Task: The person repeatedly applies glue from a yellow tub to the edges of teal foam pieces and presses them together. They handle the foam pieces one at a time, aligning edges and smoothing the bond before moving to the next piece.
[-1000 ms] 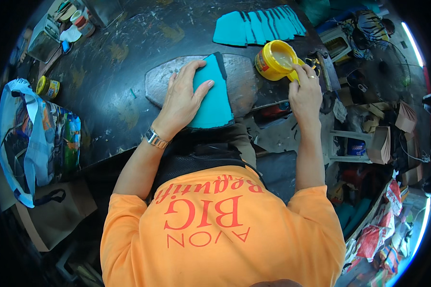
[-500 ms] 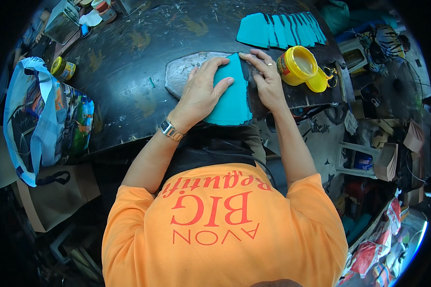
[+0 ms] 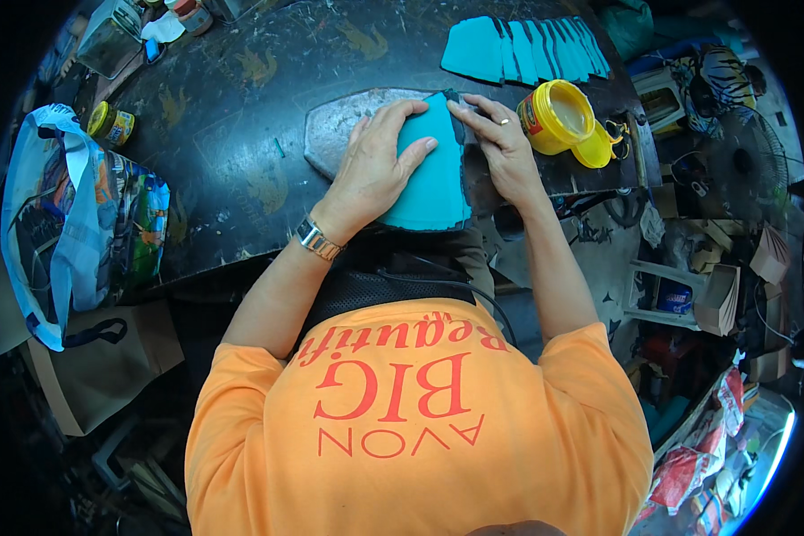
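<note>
A teal sheet piece (image 3: 427, 183) with a dark strip along its right edge lies over a dark wooden board (image 3: 332, 125) at the table's near side. My left hand (image 3: 377, 159) rests on the sheet's left part, holding it down, fingers stretched forward and thumb spread. At the sheet's upper right, my right hand (image 3: 502, 147) is bent over the dark edge, index fingertip on it and fingers curled. The underside of the sheet and part of the right thumb are hidden.
Several overlapping teal pieces (image 3: 473, 51) lie at the far right. Near my right hand stands an open yellow tub (image 3: 558, 116) with its lid (image 3: 594, 150) beside it. A small yellow-lidded jar (image 3: 112, 123) and a blue bag (image 3: 71, 214) are left. A fan (image 3: 746, 161) stands right.
My right hand's fingers have shifted slightly along the dark edge. The left hand stays on the sheet. The whole view has moved a little.
</note>
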The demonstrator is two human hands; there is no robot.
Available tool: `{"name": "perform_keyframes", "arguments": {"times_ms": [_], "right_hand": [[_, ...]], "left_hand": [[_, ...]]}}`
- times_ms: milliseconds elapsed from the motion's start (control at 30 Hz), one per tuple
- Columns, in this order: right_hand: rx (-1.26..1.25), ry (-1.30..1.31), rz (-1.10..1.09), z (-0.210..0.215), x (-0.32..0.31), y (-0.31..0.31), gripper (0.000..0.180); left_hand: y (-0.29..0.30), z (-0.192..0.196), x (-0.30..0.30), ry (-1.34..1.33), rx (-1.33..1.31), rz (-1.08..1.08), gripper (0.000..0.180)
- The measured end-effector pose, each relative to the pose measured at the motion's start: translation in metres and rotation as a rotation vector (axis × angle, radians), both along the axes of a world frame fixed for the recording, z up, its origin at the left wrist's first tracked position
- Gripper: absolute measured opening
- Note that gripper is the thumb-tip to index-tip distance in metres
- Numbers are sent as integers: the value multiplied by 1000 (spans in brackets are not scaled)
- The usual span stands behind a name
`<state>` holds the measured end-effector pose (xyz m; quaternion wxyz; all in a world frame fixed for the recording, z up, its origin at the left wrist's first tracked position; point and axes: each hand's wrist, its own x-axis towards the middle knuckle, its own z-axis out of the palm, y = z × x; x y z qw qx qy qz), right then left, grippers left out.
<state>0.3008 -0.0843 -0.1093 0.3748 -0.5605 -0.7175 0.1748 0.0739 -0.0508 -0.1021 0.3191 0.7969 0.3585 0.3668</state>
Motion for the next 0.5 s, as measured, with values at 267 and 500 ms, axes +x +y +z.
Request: {"name": "perform_keyframes", "arguments": {"times_ms": [267,500], "right_hand": [[123,-111,67,-2,2,-42,55],[22,267,2,8,3,-21,53]], "left_hand": [[-1,0,1,-10,-11,7,43],[0,2,1,-8,-13,-2,43]]}}
